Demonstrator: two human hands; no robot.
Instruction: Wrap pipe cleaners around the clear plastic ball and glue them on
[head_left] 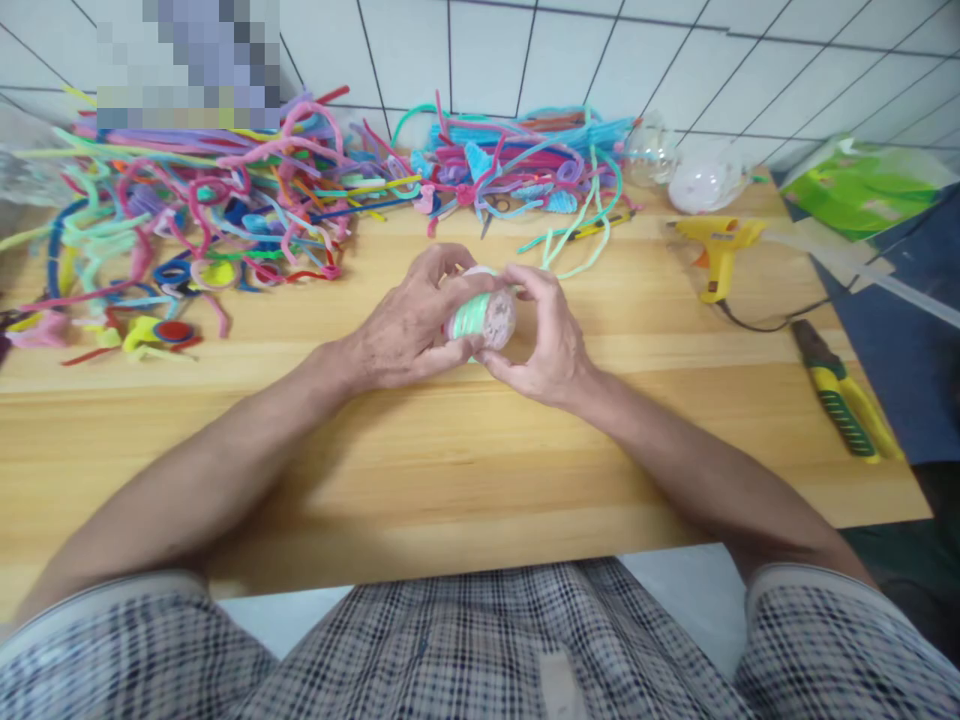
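Both my hands hold a small rounded piece [498,320] just above the wooden table. Its end facing right is whitish and rough, and a pale green band wraps its side. My left hand [409,320] grips it from the left, thumb and fingers curled round the banded part. From the right, my right hand [551,335] closes its thumb and fingertips on the rim of the whitish end, leaving a gap between palm and piece. Fingers cover much of the piece, so I cannot tell exactly what it is.
Heaps of coloured pipe cleaners [292,170] spread along the back and left of the table [465,460]. Scissors [495,212] lie among them. At the right are a yellow glue gun [718,245] with a cord, pliers [840,395], a clear container [705,180] and a green package [862,190].
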